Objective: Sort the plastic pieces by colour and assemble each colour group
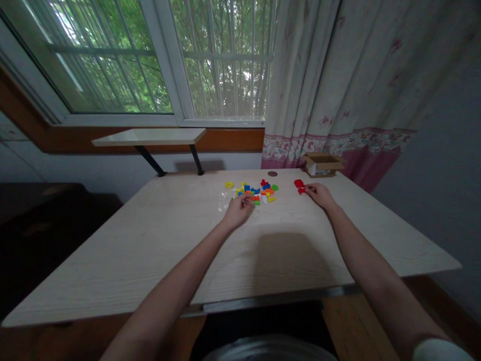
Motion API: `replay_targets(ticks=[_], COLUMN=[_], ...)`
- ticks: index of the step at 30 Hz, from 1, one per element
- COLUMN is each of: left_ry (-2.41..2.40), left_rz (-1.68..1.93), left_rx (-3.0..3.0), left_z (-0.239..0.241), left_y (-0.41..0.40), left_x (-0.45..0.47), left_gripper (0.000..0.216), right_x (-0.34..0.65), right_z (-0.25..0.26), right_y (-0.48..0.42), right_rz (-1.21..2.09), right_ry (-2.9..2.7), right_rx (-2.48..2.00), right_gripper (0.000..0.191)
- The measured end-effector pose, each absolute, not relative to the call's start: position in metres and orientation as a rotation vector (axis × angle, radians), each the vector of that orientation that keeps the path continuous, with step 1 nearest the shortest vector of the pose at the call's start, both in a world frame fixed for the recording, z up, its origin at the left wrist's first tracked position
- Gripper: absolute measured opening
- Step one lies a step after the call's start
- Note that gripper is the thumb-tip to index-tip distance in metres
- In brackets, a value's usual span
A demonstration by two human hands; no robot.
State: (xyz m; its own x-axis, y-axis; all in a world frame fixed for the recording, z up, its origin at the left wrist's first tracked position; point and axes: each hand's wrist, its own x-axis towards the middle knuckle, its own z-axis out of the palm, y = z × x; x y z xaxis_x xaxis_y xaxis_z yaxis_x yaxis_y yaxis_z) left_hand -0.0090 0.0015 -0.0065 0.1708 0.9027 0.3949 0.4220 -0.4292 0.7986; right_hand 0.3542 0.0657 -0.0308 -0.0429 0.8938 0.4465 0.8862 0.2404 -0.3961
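A loose pile of small coloured plastic pieces (266, 186) in yellow, blue, green, orange, red and white lies on the pale wooden table (180, 240). My left hand (238, 209) is at the near left edge of this pile, its fingers curled together; what they hold, if anything, is hidden. To the right, my right hand (319, 194) has its fingertips closed on a small red plastic piece (301, 191), low over the tabletop. Just beyond that piece lies another red plastic piece (298, 183). The exact shapes are too small to make out.
An open cardboard box (323, 168) stands at the back right, before the curtain (300, 100). A dark round spot (272, 174) marks the far table edge. At the back left rises a small white shelf (150, 136) on black legs, below the window.
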Motion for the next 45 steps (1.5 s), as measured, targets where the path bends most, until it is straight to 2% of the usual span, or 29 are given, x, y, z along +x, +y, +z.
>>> replay_targets(ticks=[5, 13, 45], left_ry=[1.241, 1.235, 1.264], left_rz=[1.21, 1.207, 1.146], left_rx=[1.914, 1.905, 1.989], left_z=[-0.002, -0.007, -0.008], left_y=[0.0, 0.002, 0.003], left_x=[-0.01, -0.009, -0.01], left_gripper=[0.021, 0.022, 0.022], right_x=[0.352, 0.345, 0.343], right_z=[-0.034, -0.028, -0.029], right_y=[0.069, 0.067, 0.065], right_rz=[-0.223, -0.346, -0.31], right_ry=[-2.005, -2.045, -2.051], right_rx=[-1.672, -1.784, -1.745], right_gripper=[0.024, 0.024, 0.028])
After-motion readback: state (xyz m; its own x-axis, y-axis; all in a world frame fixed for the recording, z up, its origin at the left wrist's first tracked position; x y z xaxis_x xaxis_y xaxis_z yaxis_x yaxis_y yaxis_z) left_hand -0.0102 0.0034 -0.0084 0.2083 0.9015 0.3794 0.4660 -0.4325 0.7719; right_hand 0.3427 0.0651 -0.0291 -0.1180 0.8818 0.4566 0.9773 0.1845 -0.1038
